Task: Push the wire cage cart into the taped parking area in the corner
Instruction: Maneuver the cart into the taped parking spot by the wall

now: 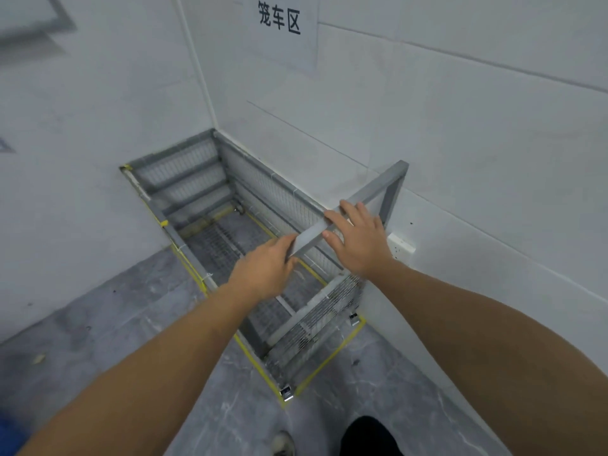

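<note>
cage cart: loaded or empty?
Empty. Through the open top of the wire cage cart only its bare mesh floor shows.

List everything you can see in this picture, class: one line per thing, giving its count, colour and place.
wire cage cart: one, grey, in the corner against both walls
handle bar: one, grey, at the cart's near end
yellow tape: lines, yellow, on the floor around the cart
casters: two seen, silver, near corners
wall sign: one, black characters, upper wall
wall socket: one, white, right wall
shoe: one, pale, bottom edge
left hand: gripping the bar's end
right hand: laid over the bar
</note>
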`<state>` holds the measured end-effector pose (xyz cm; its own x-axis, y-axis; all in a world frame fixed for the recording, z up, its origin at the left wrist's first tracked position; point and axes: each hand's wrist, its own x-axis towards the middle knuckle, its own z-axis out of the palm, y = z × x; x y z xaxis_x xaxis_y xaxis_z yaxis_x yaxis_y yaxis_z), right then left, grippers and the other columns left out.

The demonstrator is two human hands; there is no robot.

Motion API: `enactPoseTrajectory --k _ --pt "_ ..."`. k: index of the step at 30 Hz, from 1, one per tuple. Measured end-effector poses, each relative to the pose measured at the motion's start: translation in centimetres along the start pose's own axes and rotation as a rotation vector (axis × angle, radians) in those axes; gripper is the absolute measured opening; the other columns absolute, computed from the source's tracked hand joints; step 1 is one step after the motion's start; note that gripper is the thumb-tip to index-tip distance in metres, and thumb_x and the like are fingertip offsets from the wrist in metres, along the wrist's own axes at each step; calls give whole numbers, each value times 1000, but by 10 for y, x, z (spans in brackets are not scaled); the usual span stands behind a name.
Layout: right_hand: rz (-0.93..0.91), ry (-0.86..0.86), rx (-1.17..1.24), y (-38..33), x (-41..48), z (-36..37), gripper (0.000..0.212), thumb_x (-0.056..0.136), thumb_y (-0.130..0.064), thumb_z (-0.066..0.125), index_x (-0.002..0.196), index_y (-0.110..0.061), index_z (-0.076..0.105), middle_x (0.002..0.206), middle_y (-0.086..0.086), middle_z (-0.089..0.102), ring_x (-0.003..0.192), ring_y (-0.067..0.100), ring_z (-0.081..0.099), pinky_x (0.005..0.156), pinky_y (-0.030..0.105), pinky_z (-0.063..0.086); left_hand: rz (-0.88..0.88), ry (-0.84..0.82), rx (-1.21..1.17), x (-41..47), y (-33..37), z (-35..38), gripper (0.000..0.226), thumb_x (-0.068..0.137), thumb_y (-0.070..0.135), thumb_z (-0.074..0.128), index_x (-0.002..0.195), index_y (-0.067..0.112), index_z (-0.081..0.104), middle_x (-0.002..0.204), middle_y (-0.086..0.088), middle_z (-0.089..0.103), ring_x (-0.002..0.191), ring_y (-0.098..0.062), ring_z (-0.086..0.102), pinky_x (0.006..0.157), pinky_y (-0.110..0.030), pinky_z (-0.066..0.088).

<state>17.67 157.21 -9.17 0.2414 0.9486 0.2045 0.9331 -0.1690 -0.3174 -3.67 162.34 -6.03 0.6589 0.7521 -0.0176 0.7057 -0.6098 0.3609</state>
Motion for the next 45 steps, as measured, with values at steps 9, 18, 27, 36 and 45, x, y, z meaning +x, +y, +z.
enactPoseTrajectory --k 9,18,27,36,45 --pt "-264 -175 -118 52 54 -17 79 82 -83 11 146 -41 32 162 -5 21 151 22 1 116 64 -2 -276 96 254 7 31 15 41 95 60 27 110 25 42 93 3 54 73 -27 56 57 -38 43" --pt "-579 78 -123 80 91 -1 58 86 -78 28 97 -29 58 100 -5 61 102 26 55 104 61 22 -315 208 478 15 32 21 51 90 71 18 95 25 41 78 6 57 55 -22 59 44 -31 45" --pt "-722 374 -115 87 106 18 60 85 -79 32 83 -25 58 78 -4 59 75 22 56 84 47 36 -384 187 531 20 30 24 47 90 70 23 91 26 39 74 7 53 51 -18 45 46 -33 45" --pt "-727 198 -136 85 103 4 59 88 -77 29 89 -25 56 81 -3 58 78 23 54 81 45 33 -435 151 480 18 33 21 48 86 75 17 89 30 32 75 6 56 57 -17 52 50 -32 43" --pt "-758 251 -178 85 107 11 62 88 -78 29 87 -23 58 78 -2 60 74 23 55 78 42 31 -417 133 532 18 31 21 51 88 72 19 92 25 39 72 6 50 54 -18 49 47 -30 41"
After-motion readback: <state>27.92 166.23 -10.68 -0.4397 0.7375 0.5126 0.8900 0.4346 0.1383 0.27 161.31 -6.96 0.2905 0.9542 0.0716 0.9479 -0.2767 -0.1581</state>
